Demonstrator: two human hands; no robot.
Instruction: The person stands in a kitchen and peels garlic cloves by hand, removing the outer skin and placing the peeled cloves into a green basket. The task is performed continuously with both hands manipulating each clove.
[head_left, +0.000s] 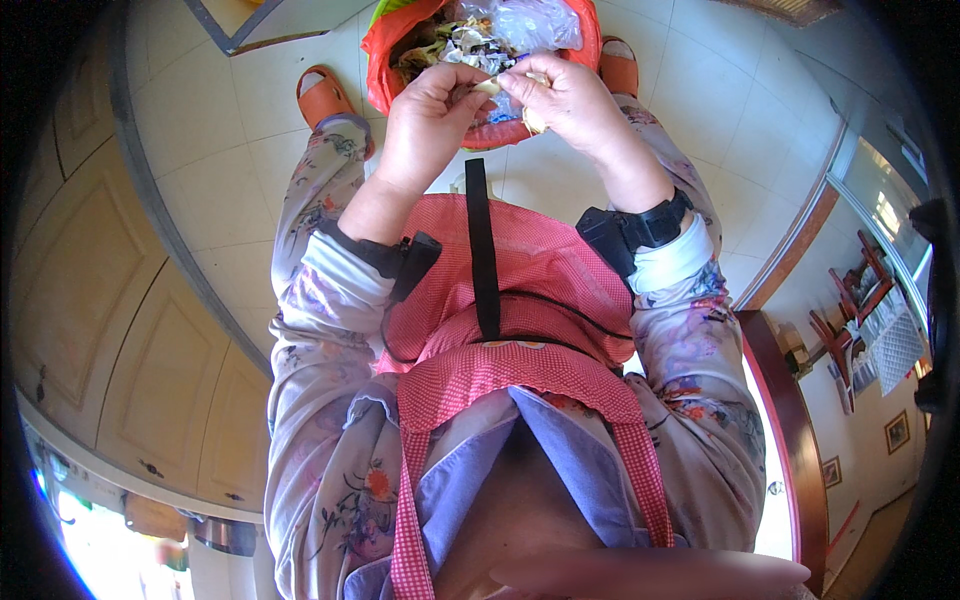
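My left hand (435, 109) pinches a pale garlic clove (489, 87) between thumb and fingers. The thumb and forefinger of my right hand (566, 97) meet the clove's other end. Tucked under the right hand's curled fingers is a larger whitish piece, apparently garlic with papery skin (534, 120); its far side is hidden. Both hands are above a waste bin lined with a red plastic bag (496, 135). Inside lie crumpled clear plastic (536, 26) and vegetable scraps and peelings (435, 49).
Orange slippers (321, 97) are on my feet, one on each side of the bin, on a tiled floor (217, 180). Cream cabinets (97, 247) line the left. A red checked apron (517, 247) covers my lap. A doorway frame (780, 420) stands at right.
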